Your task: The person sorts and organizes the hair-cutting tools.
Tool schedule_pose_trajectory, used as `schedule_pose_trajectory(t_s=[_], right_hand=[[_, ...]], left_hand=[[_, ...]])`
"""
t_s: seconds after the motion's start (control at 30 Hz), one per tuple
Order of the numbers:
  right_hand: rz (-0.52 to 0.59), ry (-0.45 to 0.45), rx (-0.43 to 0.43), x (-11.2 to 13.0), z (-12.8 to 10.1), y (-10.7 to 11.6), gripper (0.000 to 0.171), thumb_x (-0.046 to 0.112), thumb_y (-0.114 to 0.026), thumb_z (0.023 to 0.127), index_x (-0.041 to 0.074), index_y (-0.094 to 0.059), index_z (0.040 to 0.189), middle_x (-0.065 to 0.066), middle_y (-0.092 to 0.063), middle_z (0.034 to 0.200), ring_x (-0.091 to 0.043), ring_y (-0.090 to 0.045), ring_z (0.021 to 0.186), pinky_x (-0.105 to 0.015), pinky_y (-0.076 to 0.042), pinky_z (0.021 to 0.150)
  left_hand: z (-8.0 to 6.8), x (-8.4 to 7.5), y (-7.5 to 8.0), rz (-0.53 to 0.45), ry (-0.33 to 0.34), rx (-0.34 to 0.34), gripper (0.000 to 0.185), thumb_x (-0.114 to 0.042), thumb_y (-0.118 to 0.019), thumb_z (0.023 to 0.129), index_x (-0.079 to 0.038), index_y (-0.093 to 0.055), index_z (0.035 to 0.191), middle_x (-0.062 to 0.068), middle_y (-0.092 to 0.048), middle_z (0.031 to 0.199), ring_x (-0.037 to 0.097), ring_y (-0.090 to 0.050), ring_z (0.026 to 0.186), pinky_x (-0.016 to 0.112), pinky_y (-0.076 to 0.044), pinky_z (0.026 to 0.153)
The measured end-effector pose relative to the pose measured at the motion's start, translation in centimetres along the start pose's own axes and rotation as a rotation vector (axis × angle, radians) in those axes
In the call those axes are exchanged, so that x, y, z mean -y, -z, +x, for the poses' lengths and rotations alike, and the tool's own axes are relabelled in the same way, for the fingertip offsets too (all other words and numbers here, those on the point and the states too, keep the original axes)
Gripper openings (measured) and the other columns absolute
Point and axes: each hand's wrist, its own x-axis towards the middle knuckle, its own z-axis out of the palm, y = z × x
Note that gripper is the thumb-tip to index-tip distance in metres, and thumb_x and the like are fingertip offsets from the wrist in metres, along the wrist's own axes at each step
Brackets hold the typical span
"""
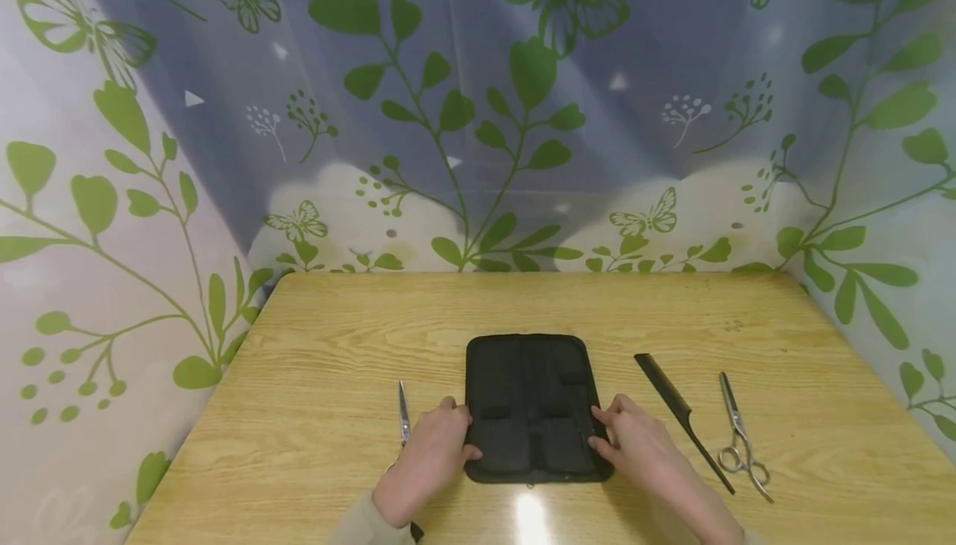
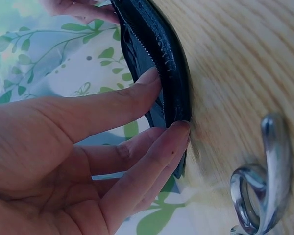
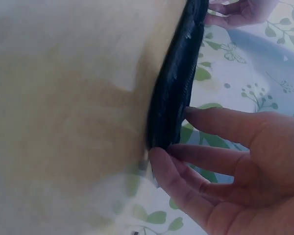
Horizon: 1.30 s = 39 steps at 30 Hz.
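Left hand (image 1: 426, 462) and right hand (image 1: 635, 441) pinch opposite edges of the opened black case (image 1: 532, 404), steadying it flat; scissors (image 1: 739, 437) lie right of it

The black case (image 1: 532, 406) under the person's hands looks like matt woven cloth, its edge ribbed and slightly leathery in the left wrist view, with a fine toothed zipper (image 2: 139, 41) running along it. The table (image 1: 336, 338) shows pale wood grain with a smooth, lightly glossy finish that throws back a bright glare near the front edge. The scissors (image 1: 739, 439) gleam as polished metal, the comb (image 1: 675, 408) reads as dull black plastic, and the backdrop (image 1: 478, 114) has a thin, sheeny printed film look.
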Motion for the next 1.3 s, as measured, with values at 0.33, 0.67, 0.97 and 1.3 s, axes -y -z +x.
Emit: schedule_pose_trajectory(t_s=[0.33, 0.67, 0.97, 1.3], right_hand=[[-0.047, -0.017, -0.126, -3.2, 1.6, 4.5, 0.042, 0.014, -0.073, 0.093, -0.008, -0.065, 0.128, -0.02, -0.065, 0.105, -0.012, -0.054, 0.064, -0.025, -0.039, 0.048], [-0.16, -0.138, -0.044, -7.1, 3.3, 5.3, 0.039, 0.008, -0.079, 0.086, -0.015, -0.062, 0.111, -0.026, -0.063, 0.096, -0.033, -0.063, 0.079, -0.042, -0.054, 0.063], [-0.157, -0.214, 0.109, -9.0, 4.7, 5.4, 0.036, 0.011, -0.078, 0.087, -0.017, -0.064, 0.105, -0.03, -0.068, 0.103, -0.044, -0.066, 0.093, -0.051, -0.056, 0.079], [-0.045, -0.271, 0.17, -9.2, 5.5, 5.8, 0.044, 0.016, -0.078, 0.088, -0.014, -0.061, 0.116, -0.031, -0.065, 0.115, -0.046, -0.064, 0.1, -0.053, -0.053, 0.082]], left_hand=[[-0.1, 0.2, 0.2, -0.057, 0.009, -0.009, 0.037, -0.016, -0.089, 0.076, 0.005, -0.074, 0.103, 0.015, -0.064, 0.094, 0.035, -0.069, 0.081, 0.04, -0.059, 0.069], [0.0, 0.4, 0.1, -0.047, 0.004, -0.012, 0.035, -0.016, -0.088, 0.077, 0.004, -0.073, 0.101, 0.013, -0.063, 0.092, 0.034, -0.068, 0.079, 0.039, -0.059, 0.068], [0.1, 0.1, 0.1, -0.02, -0.028, -0.003, 0.035, -0.016, -0.088, 0.077, 0.006, -0.073, 0.099, 0.012, -0.062, 0.088, 0.029, -0.067, 0.077, 0.034, -0.057, 0.065], [0.2, 0.0, 0.4, 0.007, -0.035, -0.031, 0.028, -0.014, -0.089, 0.075, 0.004, -0.071, 0.086, 0.008, -0.057, 0.078, 0.02, -0.059, 0.065, 0.029, -0.049, 0.055]])
